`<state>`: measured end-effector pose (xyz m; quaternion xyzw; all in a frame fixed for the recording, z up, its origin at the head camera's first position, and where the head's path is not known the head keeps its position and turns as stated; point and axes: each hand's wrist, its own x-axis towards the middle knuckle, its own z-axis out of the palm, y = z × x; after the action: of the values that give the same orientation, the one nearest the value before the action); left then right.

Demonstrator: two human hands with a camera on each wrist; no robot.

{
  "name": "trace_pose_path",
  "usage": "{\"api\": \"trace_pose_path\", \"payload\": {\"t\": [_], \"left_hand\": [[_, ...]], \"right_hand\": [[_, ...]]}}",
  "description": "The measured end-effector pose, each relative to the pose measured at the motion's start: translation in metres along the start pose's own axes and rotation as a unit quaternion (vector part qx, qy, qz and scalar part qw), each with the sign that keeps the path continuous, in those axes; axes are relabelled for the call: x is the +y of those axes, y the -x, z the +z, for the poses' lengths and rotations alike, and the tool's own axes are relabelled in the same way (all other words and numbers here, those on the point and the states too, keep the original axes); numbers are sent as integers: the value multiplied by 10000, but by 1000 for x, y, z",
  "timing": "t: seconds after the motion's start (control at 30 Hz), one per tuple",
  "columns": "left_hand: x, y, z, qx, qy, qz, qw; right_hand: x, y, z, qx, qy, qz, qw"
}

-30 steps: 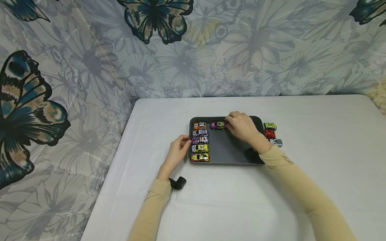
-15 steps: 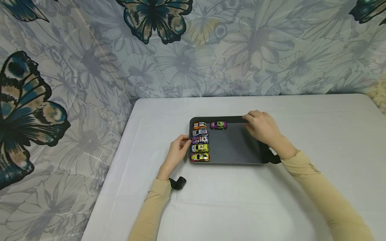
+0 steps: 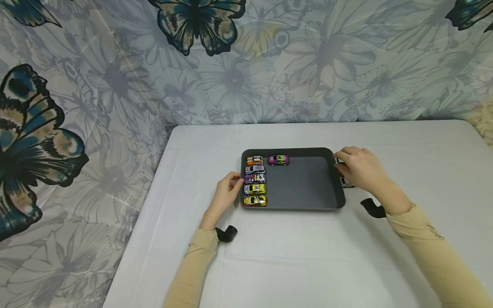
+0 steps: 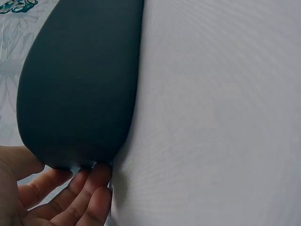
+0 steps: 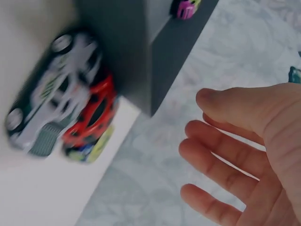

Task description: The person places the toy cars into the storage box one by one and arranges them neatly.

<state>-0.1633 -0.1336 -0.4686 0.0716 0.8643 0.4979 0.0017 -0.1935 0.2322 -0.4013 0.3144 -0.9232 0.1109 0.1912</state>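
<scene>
In the head view, a dark grey tray lies on the white table. A column of several toy cars stands along its left side, with a purple and green toy car beside the topmost. My left hand touches the tray's left end with its fingertips; the left wrist view shows the fingers against the outer wall. Past the tray's right end, my right hand hovers above a group of toy cars, partly hiding them. Its thumb and fingers are apart, holding nothing, in the right wrist view.
Outside the tray, the right wrist view shows a silver-white toy car, a red one and a yellow-green one side by side. A wall with butterflies and flowers rises behind the table.
My right hand has let go of the purple and green car in the tray and moved right, past the tray's right end to the cars outside. My left hand has stayed put.
</scene>
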Motion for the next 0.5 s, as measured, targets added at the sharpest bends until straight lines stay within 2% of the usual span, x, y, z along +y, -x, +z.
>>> {"api": "trace_pose_path", "payload": {"t": [0.17,0.5], "left_hand": [[1,1,-1,-1,12,-45,10000],[0,0,0,-4,53,-60,10000]], "right_hand": [[9,16,-4,2,-9,-17,10000],[17,35,-1,-301,-86,-4,9995]]}}
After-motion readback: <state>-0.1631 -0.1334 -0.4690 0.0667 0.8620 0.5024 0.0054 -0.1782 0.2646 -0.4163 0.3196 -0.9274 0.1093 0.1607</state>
